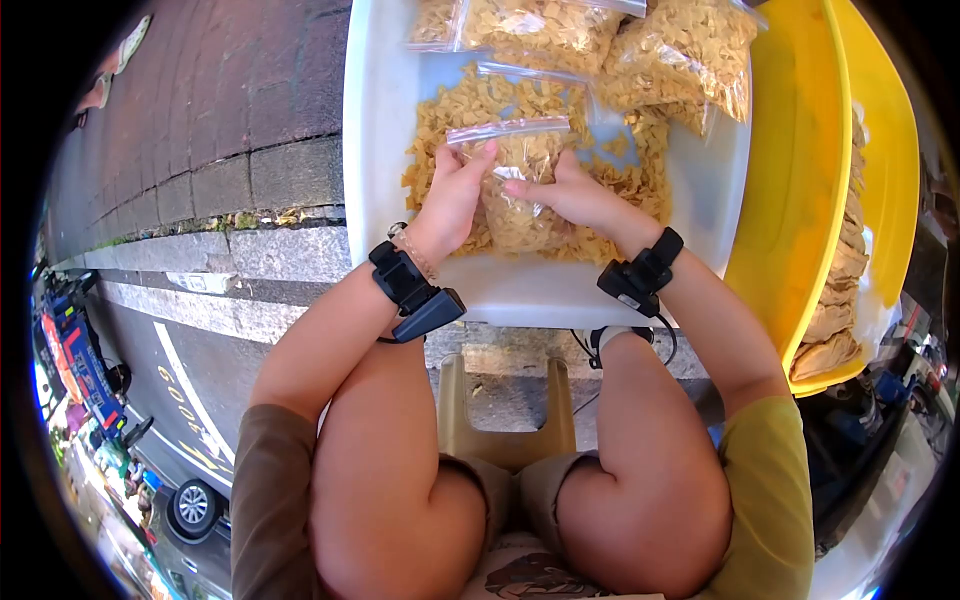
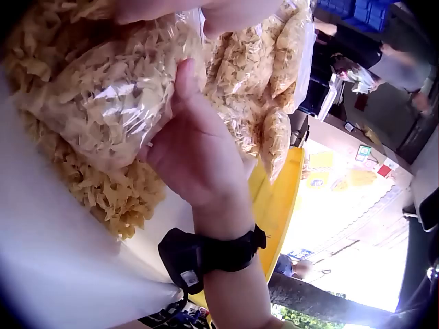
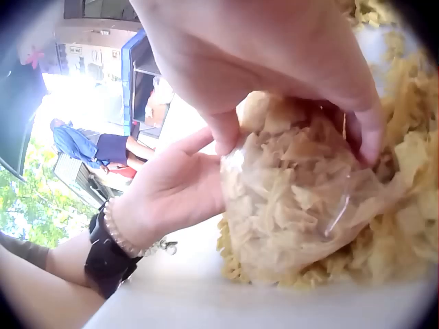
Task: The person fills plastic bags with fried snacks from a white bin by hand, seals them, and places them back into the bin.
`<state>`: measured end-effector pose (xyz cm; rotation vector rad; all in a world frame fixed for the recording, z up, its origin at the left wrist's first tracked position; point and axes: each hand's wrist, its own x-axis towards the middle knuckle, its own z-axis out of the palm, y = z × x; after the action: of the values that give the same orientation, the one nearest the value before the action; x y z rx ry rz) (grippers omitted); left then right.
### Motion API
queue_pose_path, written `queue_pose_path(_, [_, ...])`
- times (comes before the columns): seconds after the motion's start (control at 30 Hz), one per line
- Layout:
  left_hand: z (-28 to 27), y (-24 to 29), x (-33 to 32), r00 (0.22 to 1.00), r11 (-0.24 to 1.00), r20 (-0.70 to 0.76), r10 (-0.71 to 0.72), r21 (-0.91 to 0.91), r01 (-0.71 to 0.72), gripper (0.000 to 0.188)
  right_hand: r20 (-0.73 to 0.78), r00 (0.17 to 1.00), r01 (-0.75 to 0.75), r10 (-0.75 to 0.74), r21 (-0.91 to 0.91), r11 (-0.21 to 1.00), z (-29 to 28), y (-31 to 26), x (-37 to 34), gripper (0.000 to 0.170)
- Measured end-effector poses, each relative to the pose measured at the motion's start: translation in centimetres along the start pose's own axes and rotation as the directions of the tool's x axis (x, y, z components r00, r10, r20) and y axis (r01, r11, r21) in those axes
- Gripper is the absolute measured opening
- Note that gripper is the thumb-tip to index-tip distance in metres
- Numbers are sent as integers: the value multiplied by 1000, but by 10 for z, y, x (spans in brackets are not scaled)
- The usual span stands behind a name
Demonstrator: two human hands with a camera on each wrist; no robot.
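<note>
A clear zip bag of pale yellow flakes (image 1: 525, 215) is held between both hands over loose flakes (image 1: 430, 125) in a white tray (image 1: 700, 190). The left hand (image 1: 455, 195) grips the bag's left side, thumb near the zip strip. On the right side, the right hand (image 1: 590, 200) holds the bag, its thumb lying across the front. In the right wrist view the right hand (image 3: 274, 55) curls its fingers over the bag (image 3: 295, 199). The left wrist view shows the bag (image 2: 116, 103) bulging with flakes; the fingers beneath it are partly hidden.
Several filled bags (image 1: 680, 50) lie at the tray's far end. A yellow bin (image 1: 790, 180) with stacked light brown pieces (image 1: 840, 290) stands right of the tray. Pavement and a kerb (image 1: 280, 250) run along the left. A stool (image 1: 455, 410) shows between the person's legs.
</note>
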<state>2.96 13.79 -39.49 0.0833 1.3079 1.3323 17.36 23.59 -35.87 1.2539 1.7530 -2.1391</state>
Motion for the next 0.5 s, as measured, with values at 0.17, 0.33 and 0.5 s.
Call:
queue_pose_path(0.17, [-2,7,2,996,994,39,-84,-72,87,47,-109,974,201,-197,24,979,18,36,24,80])
queue_pose_path(0.33, [-2,15,11,994,948,103,-40,-310,70,46,-170,966,253,-194,466,848,30,9,23,76])
queue_pose_path(0.5, [12,25,-2,966,953,-94,243,-164,-255,42,-287,939,319,-189,524,790,52,-1,33,69])
